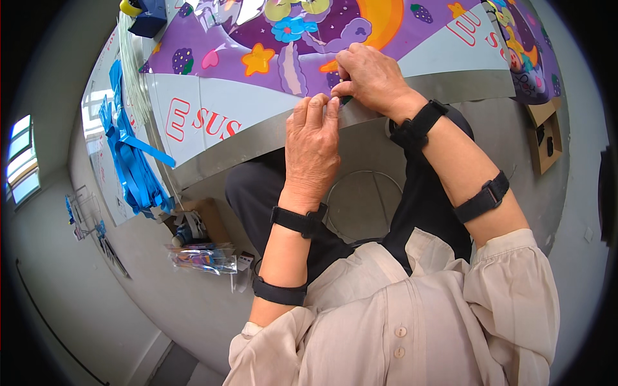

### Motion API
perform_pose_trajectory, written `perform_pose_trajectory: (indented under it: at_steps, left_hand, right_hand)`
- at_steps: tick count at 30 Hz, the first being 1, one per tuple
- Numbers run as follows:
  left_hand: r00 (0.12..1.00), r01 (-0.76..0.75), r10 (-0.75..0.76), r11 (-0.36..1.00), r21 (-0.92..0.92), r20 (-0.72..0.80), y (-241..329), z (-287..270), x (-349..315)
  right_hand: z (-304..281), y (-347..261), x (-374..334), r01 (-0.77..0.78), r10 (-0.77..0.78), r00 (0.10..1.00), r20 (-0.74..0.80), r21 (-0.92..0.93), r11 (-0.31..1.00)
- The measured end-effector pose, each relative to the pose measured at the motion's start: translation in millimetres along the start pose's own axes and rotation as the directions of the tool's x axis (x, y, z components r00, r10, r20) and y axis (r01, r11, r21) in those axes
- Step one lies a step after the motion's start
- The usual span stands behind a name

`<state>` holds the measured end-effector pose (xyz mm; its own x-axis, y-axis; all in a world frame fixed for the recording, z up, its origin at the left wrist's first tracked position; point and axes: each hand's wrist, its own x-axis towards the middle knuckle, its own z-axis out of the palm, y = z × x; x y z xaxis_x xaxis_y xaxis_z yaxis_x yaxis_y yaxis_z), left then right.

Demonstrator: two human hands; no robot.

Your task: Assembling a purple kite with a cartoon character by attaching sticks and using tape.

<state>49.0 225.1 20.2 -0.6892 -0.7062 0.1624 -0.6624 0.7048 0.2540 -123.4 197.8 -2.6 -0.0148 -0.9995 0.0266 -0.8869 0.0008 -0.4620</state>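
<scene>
A glossy purple sheet, foil-like and printed with stars, berries and a moon, lies on the table with its near tip at the front edge. At that tip, my left hand is closed, thumb and fingertips pinched together. My right hand is closed just beside it, its thumb and forefinger pinching the same tip, the fingertips of both hands almost touching. A small dark bit of the tip shows under the right fingers. The exact grip is hidden by the fingers.
The table has a metal front edge and printed white film. Blue ribbons and pale strands hang at its left, near a dark blue dispenser. Another printed purple piece drapes over the right end. A cardboard box stands below.
</scene>
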Motion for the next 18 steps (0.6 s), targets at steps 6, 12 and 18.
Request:
perform_pose_trajectory:
  at_steps: [6,12,18]
  left_hand:
    - [0.998,0.064,-0.064,0.997,-0.037,-0.006,4,15,-11]
    - [0.996,-0.012,0.015,0.999,-0.032,0.083,-4,1,-7]
    - [0.998,-0.043,0.043,0.999,0.001,0.04,-9,10,-5]
  right_hand:
    - [-3,-2,2,-0.027,0.027,0.999,0.024,0.03,0.999]
    - [-3,7,5,-0.062,0.054,0.995,0.079,0.096,0.993]
    - [-7,9,-17,-0.322,0.336,0.941,0.045,0.428,0.844]
